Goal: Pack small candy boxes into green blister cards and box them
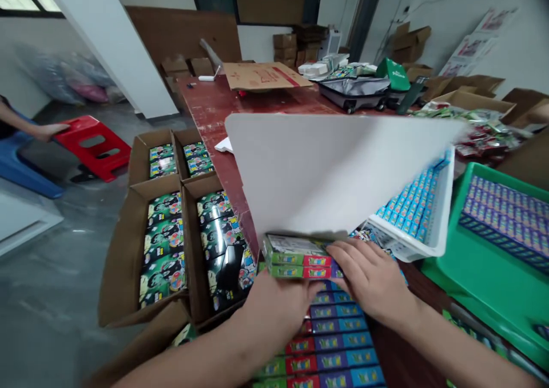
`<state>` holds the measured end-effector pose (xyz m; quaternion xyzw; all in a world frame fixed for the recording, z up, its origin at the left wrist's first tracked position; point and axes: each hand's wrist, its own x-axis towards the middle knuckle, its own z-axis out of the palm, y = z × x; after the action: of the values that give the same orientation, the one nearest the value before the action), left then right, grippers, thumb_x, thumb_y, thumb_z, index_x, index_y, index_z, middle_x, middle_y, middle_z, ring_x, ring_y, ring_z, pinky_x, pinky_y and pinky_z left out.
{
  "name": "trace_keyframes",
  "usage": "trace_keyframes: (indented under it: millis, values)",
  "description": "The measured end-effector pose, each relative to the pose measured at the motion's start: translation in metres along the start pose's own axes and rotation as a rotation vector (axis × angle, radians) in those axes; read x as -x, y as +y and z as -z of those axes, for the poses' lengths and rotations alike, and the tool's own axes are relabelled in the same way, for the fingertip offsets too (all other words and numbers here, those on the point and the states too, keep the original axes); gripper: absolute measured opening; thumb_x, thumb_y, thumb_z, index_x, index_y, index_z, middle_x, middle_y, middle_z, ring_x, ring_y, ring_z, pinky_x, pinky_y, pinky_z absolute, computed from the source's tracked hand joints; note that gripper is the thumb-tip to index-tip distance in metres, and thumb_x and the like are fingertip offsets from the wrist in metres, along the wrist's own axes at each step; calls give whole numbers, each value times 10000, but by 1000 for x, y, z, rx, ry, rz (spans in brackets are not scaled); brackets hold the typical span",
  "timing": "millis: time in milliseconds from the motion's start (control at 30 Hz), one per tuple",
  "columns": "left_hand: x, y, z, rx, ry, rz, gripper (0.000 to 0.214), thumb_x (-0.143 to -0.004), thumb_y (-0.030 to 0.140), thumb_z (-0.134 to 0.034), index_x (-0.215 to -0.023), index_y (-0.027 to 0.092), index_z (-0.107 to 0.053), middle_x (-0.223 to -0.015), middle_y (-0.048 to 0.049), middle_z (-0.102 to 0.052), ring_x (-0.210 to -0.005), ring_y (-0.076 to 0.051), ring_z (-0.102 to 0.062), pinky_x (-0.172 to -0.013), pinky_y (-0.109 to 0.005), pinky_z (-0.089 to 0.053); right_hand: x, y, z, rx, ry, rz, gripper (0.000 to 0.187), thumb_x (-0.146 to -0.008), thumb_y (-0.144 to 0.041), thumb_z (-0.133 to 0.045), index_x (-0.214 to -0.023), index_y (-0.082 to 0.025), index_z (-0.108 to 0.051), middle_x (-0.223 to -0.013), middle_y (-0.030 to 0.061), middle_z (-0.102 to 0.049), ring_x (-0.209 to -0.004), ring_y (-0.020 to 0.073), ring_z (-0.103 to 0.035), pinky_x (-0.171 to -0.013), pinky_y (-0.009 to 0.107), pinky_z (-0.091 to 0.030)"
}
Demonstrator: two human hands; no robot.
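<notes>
In the head view, the stack of packs [295,258], two flat green-and-red cartons one on the other, sat at lower centre of the frame, just below the edge of a raised white flap [334,171]. The left hand [274,308] came up from the bottom edge and met the stack's front side. Its fingers were hidden beneath the cartons, so their hold could not be told. The right hand [373,279] lay over the stack's right end, fingers close together and curled on it. Beneath both hands ran rows of packs [334,342] in red, purple and blue.

At right stood a white basket [441,228] of blue packs and a green tray [446,274]. At lower left, open cardboard boxes [124,251] held glossy green packets. At far upper left another person's hand [48,130] touched a red stool [92,145].

The cartons looked light and stiff, with printed faces that might slide on each other. A hold at the two short ends, squeezing the pair together, seemed safest.
</notes>
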<state>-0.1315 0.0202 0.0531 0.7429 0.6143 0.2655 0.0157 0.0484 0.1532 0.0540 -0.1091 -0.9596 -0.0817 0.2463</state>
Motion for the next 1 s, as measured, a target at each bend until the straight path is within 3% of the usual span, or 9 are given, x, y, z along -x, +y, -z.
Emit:
trace_keyframes:
  millis: [100, 200, 267, 367, 533, 700, 800, 900, 1000]
  values:
    - [26, 9, 33, 39, 59, 3, 134, -989, 233, -595, -1079, 197, -686, -1024, -56, -730, -919, -199, -694, -845, -366, -610, -8, -4, 9, 52, -153, 25, 301, -1029, -283, -519, -1291, -145, -567, -1162, 118, -724, -998, 293, -654, -829, 423, -489]
    - [33, -2, 56, 49, 256, 16, 260, -939, 165, -663, -1197, 195, -659, -1180, -81, -710, -1081, -208, -669, -953, -364, -583, -28, -1, 17, 28, -305, 41, 290, -989, -321, -607, -1232, -163, -594, -1117, 100, -730, -951, 293, -667, -801, 424, -517]
    - [25, -19, 56, 21, 261, -14, 345, -936, 190, -682, -1276, 191, -629, -1285, -106, -674, -1179, -229, -637, -1011, -399, -562, -44, 6, 18, -40, -399, 60, 322, -992, -406, -600, -1200, -160, -604, -1108, 101, -733, -954, 287, -685, -814, 415, -534]
    - [9, -43, 40, -24, 161, -119, 297, -971, 193, -622, -1268, 199, -647, -1307, -110, -675, -1204, -252, -628, -1027, -450, -557, -62, 15, 17, -129, -475, 70, 412, -989, -495, -577, -1217, -152, -601, -1139, 115, -733, -1021, 283, -703, -865, 403, -539]
    - [7, -58, 20, -22, 158, -172, 363, -963, 142, -610, -1309, 247, -645, -1313, -98, -680, -1210, -267, -625, -1025, -487, -542, -58, 11, 11, -121, -421, 53, 463, -1007, -513, -529, -1238, -116, -588, -1159, 146, -713, -1064, 295, -694, -904, 406, -523]
    - [15, -65, 12, 69, 165, -208, 501, -954, 81, -572, -1396, 318, -582, -1384, -89, -629, -1275, -265, -579, -1059, -492, -516, -47, 11, -7, -154, -373, 64, 564, -989, -580, -505, -1268, -94, -573, -1181, 142, -699, -1037, 274, -693, -898, 400, -534]
    - [15, -65, 11, 57, 119, -223, 542, -963, 80, -546, -1429, 356, -550, -1416, -56, -624, -1302, -257, -561, -1084, -491, -501, -43, 8, -7, -164, -323, 62, 634, -963, -620, -503, -1302, -90, -576, -1230, 144, -684, -1096, 265, -666, -934, 393, -537]
    - [22, -60, 15, -44, 29, -195, 512, -995, 195, -547, -1484, 333, -492, -1474, -50, -595, -1382, -278, -512, -1155, -538, -432, -31, -12, 4, -62, -184, -5, 535, -1031, -498, -480, -1383, -103, -559, -1358, 148, -629, -1251, 286, -577, -1076, 443, -463]
    - [35, -49, 19, -191, -110, -127, 559, -1017, 388, -510, -1547, 235, -417, -1580, -94, -472, -1461, -322, -428, -1207, -578, -342, -10, -43, 10, 4, -140, -188, 508, -1063, -422, -441, -1434, -89, -539, -1483, 157, -558, -1393, 318, -466, -1225, 520, -288]
